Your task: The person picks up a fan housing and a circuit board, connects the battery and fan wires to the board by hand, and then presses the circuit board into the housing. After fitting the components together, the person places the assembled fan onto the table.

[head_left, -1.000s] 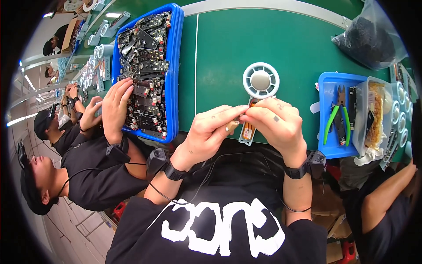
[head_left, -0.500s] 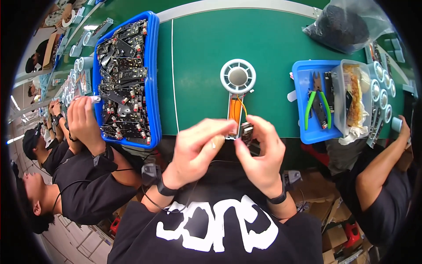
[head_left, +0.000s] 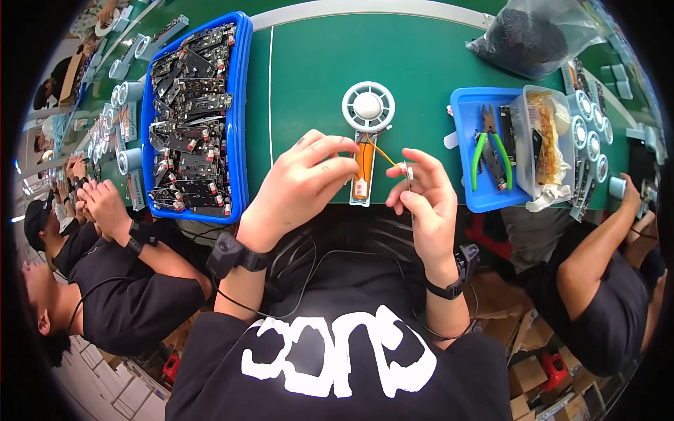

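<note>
A handheld fan (head_left: pixel 368 116) with a round pale-blue head lies on the green table in front of me. Its handle is uncovered, and an orange battery (head_left: pixel 364 168) sits inside. My left hand (head_left: pixel 298 182) is at the left side of the handle, its bent fingers closed against the battery; the thumb is hidden. Between the thumb and fingers of my right hand (head_left: pixel 430 210) is a small circuit board (head_left: pixel 410 174), seen nearly edge-on just right of the handle. A yellow wire (head_left: pixel 382 151) runs from near the fan head to that board.
Left stands a blue tray (head_left: pixel 242 126) heaped with circuit boards. On the right, a light-blue tray (head_left: pixel 463 200) holds green-handled cutters (head_left: pixel 489 151) beside a clear container (head_left: pixel 523 112). A plastic bag (head_left: pixel 526 42) of dark material lies behind. People sit on both sides.
My left hand has moved up along the handle. My right hand has drawn the circuit board up and right from the handle's lower end, uncovering the battery and stretching the yellow wire.
</note>
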{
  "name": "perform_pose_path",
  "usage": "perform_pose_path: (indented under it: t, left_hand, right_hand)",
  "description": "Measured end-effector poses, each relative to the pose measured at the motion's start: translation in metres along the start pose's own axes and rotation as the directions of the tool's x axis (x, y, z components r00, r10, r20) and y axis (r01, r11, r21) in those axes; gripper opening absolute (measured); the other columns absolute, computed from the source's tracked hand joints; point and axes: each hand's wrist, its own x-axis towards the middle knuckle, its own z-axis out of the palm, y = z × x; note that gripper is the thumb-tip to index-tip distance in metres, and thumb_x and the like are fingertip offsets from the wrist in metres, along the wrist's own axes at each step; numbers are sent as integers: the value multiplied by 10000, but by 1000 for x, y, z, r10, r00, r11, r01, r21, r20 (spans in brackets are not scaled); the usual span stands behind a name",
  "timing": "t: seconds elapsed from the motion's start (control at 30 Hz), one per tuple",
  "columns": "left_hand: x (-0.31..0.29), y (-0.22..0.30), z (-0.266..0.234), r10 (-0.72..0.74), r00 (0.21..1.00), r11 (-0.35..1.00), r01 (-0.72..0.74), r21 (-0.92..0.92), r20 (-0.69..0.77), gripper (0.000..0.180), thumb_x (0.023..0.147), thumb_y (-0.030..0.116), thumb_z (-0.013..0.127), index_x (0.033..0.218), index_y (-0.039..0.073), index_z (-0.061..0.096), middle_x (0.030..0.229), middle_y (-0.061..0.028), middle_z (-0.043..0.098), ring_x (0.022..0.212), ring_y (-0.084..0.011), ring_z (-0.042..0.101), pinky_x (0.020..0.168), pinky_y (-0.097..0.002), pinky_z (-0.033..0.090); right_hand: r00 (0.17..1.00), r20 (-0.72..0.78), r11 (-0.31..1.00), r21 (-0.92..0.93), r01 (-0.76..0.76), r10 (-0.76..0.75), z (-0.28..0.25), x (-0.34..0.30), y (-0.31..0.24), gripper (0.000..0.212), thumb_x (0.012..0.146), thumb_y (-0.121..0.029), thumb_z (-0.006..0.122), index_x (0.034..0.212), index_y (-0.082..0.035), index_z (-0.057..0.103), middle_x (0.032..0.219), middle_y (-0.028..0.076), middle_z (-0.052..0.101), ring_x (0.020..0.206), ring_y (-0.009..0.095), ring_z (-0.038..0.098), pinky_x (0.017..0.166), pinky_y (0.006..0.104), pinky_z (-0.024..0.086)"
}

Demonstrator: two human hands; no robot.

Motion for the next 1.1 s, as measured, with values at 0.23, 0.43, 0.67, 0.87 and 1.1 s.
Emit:
perform_pose_path:
  t: [0.23,0.43,0.67,0.87,1.1]
  left_hand:
    - [5,-1,17,-108,986,958,69,-277,-125,235,773,-50,760,984,45,724,962,-117,698,810,-245,698,676,-313,564]
    - [12,0,24,-21,984,977,-19,-214,-180,218,762,-57,766,954,43,739,933,-110,700,801,-236,701,666,-309,561]
    - [15,7,27,-84,970,972,30,-232,-227,220,736,-54,779,928,46,744,881,-90,696,783,-229,689,651,-313,550]
    - [16,9,28,-88,968,979,40,-201,-234,177,748,-30,784,901,41,730,862,-79,693,746,-226,657,628,-323,527]
    - [17,9,26,-109,969,968,53,-247,-221,144,761,23,799,873,43,710,848,-62,684,738,-225,631,630,-335,524]
  right_hand:
    - [997,14,996,60,69,-70,-2,0,11,434,937,11,563,1371,16,543,1122,105,651,825,97,612,664,206,449]
    - [992,15,992,-4,127,-127,4,1,12,403,942,23,542,1344,48,551,1219,140,615,911,150,618,732,255,494]
    - [943,38,941,-65,333,-331,2,7,25,402,903,100,592,1301,42,578,1250,156,606,994,171,614,852,281,517]
    - [878,73,858,-193,477,-472,-3,11,34,443,846,184,622,1265,41,603,1272,174,601,1056,197,622,904,309,526]
    - [863,67,829,-248,500,-501,-2,15,28,397,778,140,748,1150,10,702,1214,159,657,1087,245,659,901,330,561]
